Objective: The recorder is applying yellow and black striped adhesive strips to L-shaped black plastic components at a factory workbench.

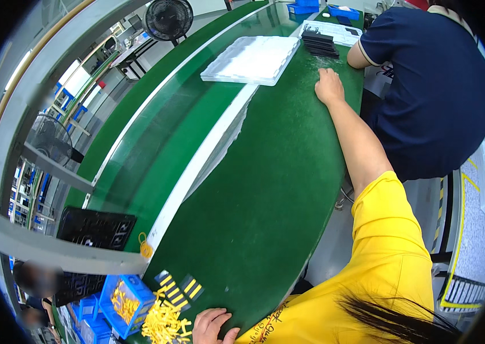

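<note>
My right arm stretches far forward over the green table [265, 172]. At its end is my right hand [329, 87], fingers curled in, with nothing visible in it. Just beyond it, without contact, lies a stack of thin black pieces [320, 45]. My left hand [211, 325] rests at the near table edge, its fingers apart and holding nothing. Beside it is a loose heap of small yellow strips [165, 322]. Black cards with yellow stripes [174, 291] lie behind the heap, and a blue bin [127, 307] of yellow pieces is tilted to its left.
White stacked trays [251, 60] lie across the white rail at the far side. A co-worker in a dark blue shirt [431, 92] sits close on the right. A grey metal frame [64, 252], a black tray [96, 229] and yellow bands [146, 246] are at the left.
</note>
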Action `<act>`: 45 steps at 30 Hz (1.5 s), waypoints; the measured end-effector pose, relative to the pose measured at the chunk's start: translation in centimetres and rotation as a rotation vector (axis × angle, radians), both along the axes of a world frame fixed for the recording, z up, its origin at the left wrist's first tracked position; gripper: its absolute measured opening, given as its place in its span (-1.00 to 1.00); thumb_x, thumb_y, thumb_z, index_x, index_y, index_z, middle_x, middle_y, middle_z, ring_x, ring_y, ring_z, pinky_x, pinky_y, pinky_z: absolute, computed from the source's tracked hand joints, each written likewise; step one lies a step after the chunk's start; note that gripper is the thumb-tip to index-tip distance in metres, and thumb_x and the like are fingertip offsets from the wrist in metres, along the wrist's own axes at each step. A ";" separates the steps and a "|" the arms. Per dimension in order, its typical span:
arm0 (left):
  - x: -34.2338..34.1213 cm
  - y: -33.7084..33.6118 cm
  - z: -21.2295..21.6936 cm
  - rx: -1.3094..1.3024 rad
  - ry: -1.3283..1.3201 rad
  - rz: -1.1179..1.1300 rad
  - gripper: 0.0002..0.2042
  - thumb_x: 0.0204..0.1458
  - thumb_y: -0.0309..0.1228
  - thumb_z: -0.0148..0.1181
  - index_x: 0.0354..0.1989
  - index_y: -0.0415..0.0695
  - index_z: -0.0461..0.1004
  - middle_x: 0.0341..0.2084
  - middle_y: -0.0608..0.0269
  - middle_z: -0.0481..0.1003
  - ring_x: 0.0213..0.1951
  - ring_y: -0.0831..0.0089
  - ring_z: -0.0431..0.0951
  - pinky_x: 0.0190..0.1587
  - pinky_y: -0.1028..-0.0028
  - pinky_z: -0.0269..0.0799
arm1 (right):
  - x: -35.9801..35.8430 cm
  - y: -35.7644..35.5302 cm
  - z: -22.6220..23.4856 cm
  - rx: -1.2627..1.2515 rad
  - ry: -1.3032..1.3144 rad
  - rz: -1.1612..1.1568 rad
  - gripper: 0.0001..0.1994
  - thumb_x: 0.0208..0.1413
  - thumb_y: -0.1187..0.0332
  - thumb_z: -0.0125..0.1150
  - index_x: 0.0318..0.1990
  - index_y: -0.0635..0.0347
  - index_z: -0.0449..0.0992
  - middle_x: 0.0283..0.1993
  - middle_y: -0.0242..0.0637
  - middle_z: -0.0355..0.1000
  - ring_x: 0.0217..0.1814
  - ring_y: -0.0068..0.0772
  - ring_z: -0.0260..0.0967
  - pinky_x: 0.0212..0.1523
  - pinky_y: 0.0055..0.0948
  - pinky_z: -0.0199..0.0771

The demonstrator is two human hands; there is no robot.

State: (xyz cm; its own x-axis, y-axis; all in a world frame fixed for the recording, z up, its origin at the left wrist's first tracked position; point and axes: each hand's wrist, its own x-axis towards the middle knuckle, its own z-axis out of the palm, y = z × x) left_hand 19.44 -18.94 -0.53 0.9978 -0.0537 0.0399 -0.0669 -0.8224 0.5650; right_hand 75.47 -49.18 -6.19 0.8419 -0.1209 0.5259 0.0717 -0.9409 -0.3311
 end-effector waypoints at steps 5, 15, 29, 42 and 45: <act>2.6 -1.2 -2.0 0.134 0.002 0.070 -0.55 -0.16 -0.38 0.30 -0.05 -0.24 0.37 -0.04 -0.02 0.39 0.03 -0.01 0.34 0.10 0.16 0.22 | 6.9 -2.8 -0.1 0.094 0.009 -0.067 -0.60 0.00 0.47 0.00 0.06 0.22 0.30 0.06 -0.06 0.28 0.14 -0.03 0.24 0.16 -0.20 0.27; 4.6 -2.2 -3.0 0.272 -0.021 0.118 -0.56 -0.09 -0.38 0.24 -0.04 -0.28 0.33 -0.09 -0.10 0.38 -0.07 -0.07 0.35 0.03 0.10 0.24 | 16.7 -6.5 -0.3 0.111 -0.218 -0.143 -0.33 -0.12 0.42 0.23 0.20 0.25 0.09 0.14 -0.02 0.24 0.25 -0.02 0.16 0.20 -0.20 0.25; 5.2 -2.7 -2.8 0.333 -0.074 0.121 -0.62 -0.02 -0.33 0.19 -0.07 -0.27 0.36 -0.15 -0.05 0.36 -0.11 -0.01 0.34 -0.01 0.13 0.26 | 19.8 -9.8 0.4 0.112 0.226 -0.135 -0.09 -0.18 0.15 0.39 0.33 0.19 0.01 0.16 0.00 0.32 0.20 -0.06 0.28 0.20 -0.28 0.26; 5.4 -2.7 -2.8 0.316 -0.078 0.117 -0.61 -0.08 -0.36 0.21 -0.07 -0.26 0.38 -0.14 -0.05 0.37 -0.10 -0.01 0.35 0.00 0.13 0.26 | 17.6 -8.6 0.5 0.137 0.178 -0.131 -0.17 -0.19 0.17 0.43 0.29 -0.03 0.14 0.13 -0.11 0.36 0.18 -0.12 0.31 0.16 -0.26 0.31; 5.6 -2.7 -2.7 0.307 -0.058 0.131 -0.60 -0.11 -0.39 0.23 -0.07 -0.26 0.37 -0.14 -0.03 0.37 -0.10 -0.01 0.35 0.01 0.13 0.26 | 16.6 -8.1 0.5 0.153 0.186 -0.119 -0.20 -0.19 0.18 0.43 0.28 -0.07 0.17 0.13 -0.14 0.37 0.17 -0.14 0.31 0.15 -0.26 0.32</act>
State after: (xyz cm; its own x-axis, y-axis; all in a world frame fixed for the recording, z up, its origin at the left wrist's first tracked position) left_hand 25.00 -21.68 -3.22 0.9935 0.0566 0.0985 0.0261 -0.9574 0.2877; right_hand 92.08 -57.27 -5.69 0.8974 -0.2908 0.3317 -0.1114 -0.8770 -0.4675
